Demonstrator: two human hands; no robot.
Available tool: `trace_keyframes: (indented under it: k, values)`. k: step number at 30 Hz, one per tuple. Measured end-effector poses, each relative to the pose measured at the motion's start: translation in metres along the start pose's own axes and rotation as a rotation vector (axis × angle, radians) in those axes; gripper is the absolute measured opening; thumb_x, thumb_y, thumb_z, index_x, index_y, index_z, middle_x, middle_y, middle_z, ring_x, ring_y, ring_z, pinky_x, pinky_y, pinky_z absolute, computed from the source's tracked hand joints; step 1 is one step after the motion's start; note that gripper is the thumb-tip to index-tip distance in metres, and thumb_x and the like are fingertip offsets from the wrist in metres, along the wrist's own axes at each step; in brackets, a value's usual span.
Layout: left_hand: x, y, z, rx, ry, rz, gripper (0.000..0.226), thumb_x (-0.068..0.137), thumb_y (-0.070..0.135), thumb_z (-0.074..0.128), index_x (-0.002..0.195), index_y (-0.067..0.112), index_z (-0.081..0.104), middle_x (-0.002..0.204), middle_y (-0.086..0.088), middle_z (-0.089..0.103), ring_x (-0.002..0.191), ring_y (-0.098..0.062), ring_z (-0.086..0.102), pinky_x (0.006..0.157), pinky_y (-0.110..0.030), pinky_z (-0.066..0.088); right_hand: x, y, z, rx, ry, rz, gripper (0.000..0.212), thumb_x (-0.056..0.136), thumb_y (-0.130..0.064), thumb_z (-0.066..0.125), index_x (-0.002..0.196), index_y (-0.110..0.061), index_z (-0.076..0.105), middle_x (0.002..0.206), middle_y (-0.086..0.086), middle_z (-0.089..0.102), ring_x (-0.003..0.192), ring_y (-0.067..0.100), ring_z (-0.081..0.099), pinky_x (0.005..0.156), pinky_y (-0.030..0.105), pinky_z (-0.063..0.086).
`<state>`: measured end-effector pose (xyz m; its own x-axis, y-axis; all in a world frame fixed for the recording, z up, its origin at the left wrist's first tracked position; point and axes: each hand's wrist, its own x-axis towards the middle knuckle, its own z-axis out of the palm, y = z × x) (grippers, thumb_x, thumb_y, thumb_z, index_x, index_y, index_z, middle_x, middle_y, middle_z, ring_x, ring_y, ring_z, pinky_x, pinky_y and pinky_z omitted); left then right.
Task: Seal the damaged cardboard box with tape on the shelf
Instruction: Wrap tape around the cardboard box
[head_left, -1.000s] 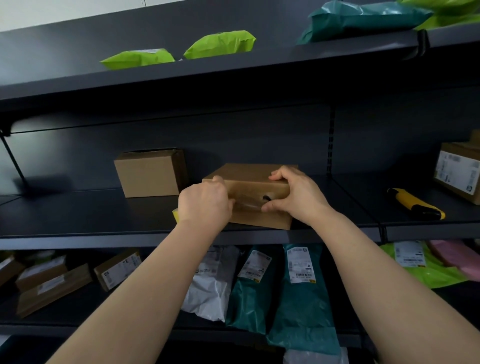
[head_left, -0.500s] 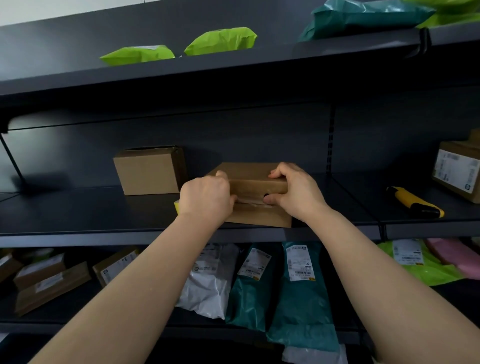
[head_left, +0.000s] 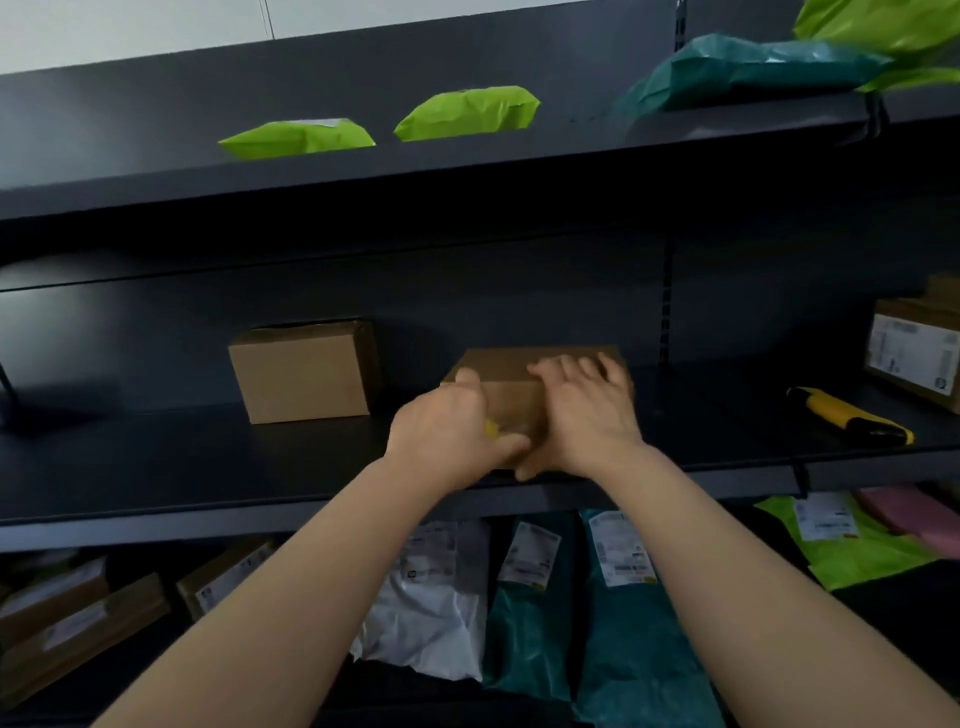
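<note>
Dark shelf (head_left: 156, 467), cardboard box (head_left: 506, 366) under right hand (head_left: 587, 415), beside left hand (head_left: 441, 436)

Dim, shadowed shelving, brighter above; soft motion blur, curved edges.

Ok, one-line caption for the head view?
Right hand pressed flat on a cardboard box on the dark shelf, left hand gripping something yellow at its front face.
</note>
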<state>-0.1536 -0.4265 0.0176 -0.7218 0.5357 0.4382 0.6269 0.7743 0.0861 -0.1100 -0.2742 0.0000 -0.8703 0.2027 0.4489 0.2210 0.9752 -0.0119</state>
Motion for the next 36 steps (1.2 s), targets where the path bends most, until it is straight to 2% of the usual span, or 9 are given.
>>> trace_keyframes:
  k: [5, 8, 10, 13, 16, 18, 22, 30, 36]
  values:
    - [-0.008, -0.039, 0.002, -0.536, -0.557, 0.068, 0.075, 0.053, 0.07, 0.079, 0.109, 0.024, 0.06, 0.105, 0.005, 0.065, 0.099, -0.011, 0.063, 0.089, -0.037, 0.055, 0.007, 0.006, 0.021, 0.01, 0.194, -0.006, 0.095, 0.057, -0.061, 0.079, 0.136, -0.028, 0.039, 0.131, -0.007, 0.05, 0.121, 0.014, 0.044, 0.109, 0.032, 0.01]
    - [-0.005, -0.06, 0.0, -0.688, -0.748, 0.217, 0.047, 0.064, 0.054, 0.082, 0.095, 0.02, 0.071, 0.095, -0.002, 0.071, 0.09, -0.012, 0.066, 0.088, -0.037, 0.053, 0.006, 0.005, 0.02, -0.019, 0.155, 0.019, 0.103, 0.049, -0.065, 0.081, 0.136, -0.028, 0.038, 0.131, -0.009, 0.049, 0.122, 0.014, 0.043, 0.11, 0.033, 0.012]
    - [0.003, -0.071, -0.005, -0.576, -0.66, 0.275, 0.033, 0.071, 0.046, 0.084, 0.084, 0.02, 0.069, 0.077, 0.005, 0.065, 0.075, -0.007, 0.061, 0.073, -0.032, 0.049, 0.004, 0.005, 0.013, -0.03, 0.089, 0.027, 0.121, 0.035, -0.074, 0.08, 0.137, -0.028, 0.037, 0.13, -0.009, 0.048, 0.122, 0.014, 0.042, 0.112, 0.035, 0.014]
    - [0.017, -0.084, -0.02, -0.045, -0.403, 0.314, 0.04, 0.072, 0.065, 0.073, 0.08, 0.027, 0.068, 0.074, 0.009, 0.063, 0.069, -0.007, 0.057, 0.059, -0.028, 0.043, 0.002, 0.004, 0.003, -0.017, 0.034, 0.036, 0.125, 0.031, -0.076, 0.08, 0.138, -0.029, 0.035, 0.133, -0.009, 0.047, 0.125, 0.013, 0.041, 0.114, 0.033, 0.013]
    - [0.022, -0.096, -0.027, 0.384, -0.141, 0.249, 0.064, 0.073, 0.084, 0.05, 0.108, 0.033, 0.066, 0.094, 0.002, 0.066, 0.086, -0.017, 0.061, 0.066, -0.031, 0.051, 0.002, -0.001, -0.002, 0.02, 0.013, 0.048, 0.121, 0.034, -0.073, 0.081, 0.138, -0.03, 0.036, 0.135, -0.009, 0.047, 0.126, 0.014, 0.042, 0.11, 0.032, 0.019]
    - [0.023, -0.102, -0.024, 0.398, -0.138, 0.286, 0.073, 0.073, 0.085, 0.046, 0.125, 0.034, 0.059, 0.103, 0.001, 0.065, 0.096, -0.02, 0.062, 0.07, -0.032, 0.051, 0.003, -0.003, -0.004, 0.045, 0.004, 0.057, 0.118, 0.037, -0.071, 0.083, 0.137, -0.03, 0.037, 0.136, -0.008, 0.048, 0.126, 0.014, 0.042, 0.107, 0.032, 0.022]
    - [0.024, -0.118, -0.02, 0.304, -0.308, 0.341, 0.07, 0.078, 0.078, 0.049, 0.122, 0.025, 0.055, 0.086, 0.007, 0.053, 0.085, -0.015, 0.052, 0.071, -0.032, 0.048, 0.004, -0.003, -0.004, 0.06, 0.006, 0.072, 0.113, 0.04, -0.067, 0.085, 0.136, -0.032, 0.039, 0.136, -0.008, 0.049, 0.125, 0.015, 0.043, 0.105, 0.032, 0.025]
    - [0.028, -0.121, -0.001, 0.454, 0.09, 0.45, 0.075, 0.082, 0.079, 0.041, 0.137, 0.029, 0.05, 0.121, 0.006, 0.066, 0.099, -0.016, 0.065, 0.06, -0.026, 0.04, 0.006, -0.005, -0.002, 0.071, 0.011, 0.112, 0.113, 0.038, -0.069, 0.084, 0.134, -0.032, 0.039, 0.135, -0.008, 0.049, 0.127, 0.014, 0.042, 0.108, 0.034, 0.024]
    - [0.029, -0.123, 0.003, 0.411, 0.131, 0.443, 0.069, 0.083, 0.078, 0.04, 0.128, 0.029, 0.056, 0.104, 0.004, 0.07, 0.091, -0.018, 0.066, 0.055, -0.028, 0.037, 0.008, -0.005, -0.001, 0.089, 0.014, 0.123, 0.109, 0.039, -0.07, 0.083, 0.133, -0.033, 0.041, 0.136, -0.009, 0.05, 0.126, 0.013, 0.043, 0.108, 0.034, 0.023]
